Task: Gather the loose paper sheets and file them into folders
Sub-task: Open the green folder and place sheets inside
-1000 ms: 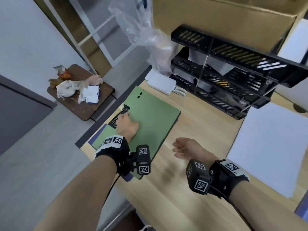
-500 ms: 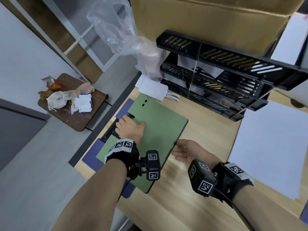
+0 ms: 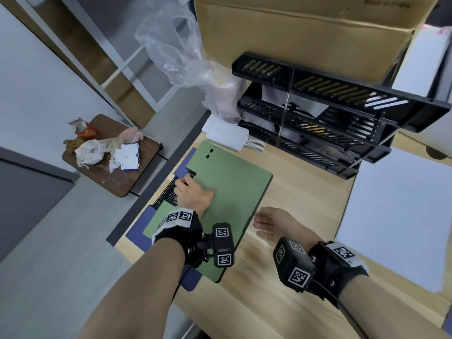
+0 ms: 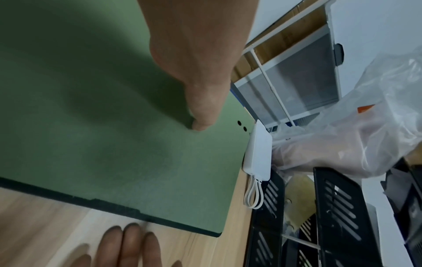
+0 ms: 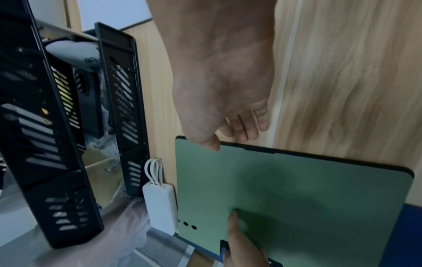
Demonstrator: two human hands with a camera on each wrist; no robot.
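Looking from the head view, the left hand [image 3: 193, 192] rests on the green folder [image 3: 230, 189] at the surface's [image 3: 293, 209] left edge with fingers bent at its black clip [image 3: 171, 192], whereas the right wrist view shows the right hand [image 5: 228, 94] open, fingertips [image 5: 242, 133] just beside the folder's near edge, bare wood around.

A green folder [image 3: 227, 192] lies under the left hand [image 3: 194, 193]; right of both hands, white paper [image 3: 401, 216] covers the pale wood-grain worktop [image 3: 256, 302].

Right hand [image 3: 271, 222] neared green folder [image 3: 230, 192].
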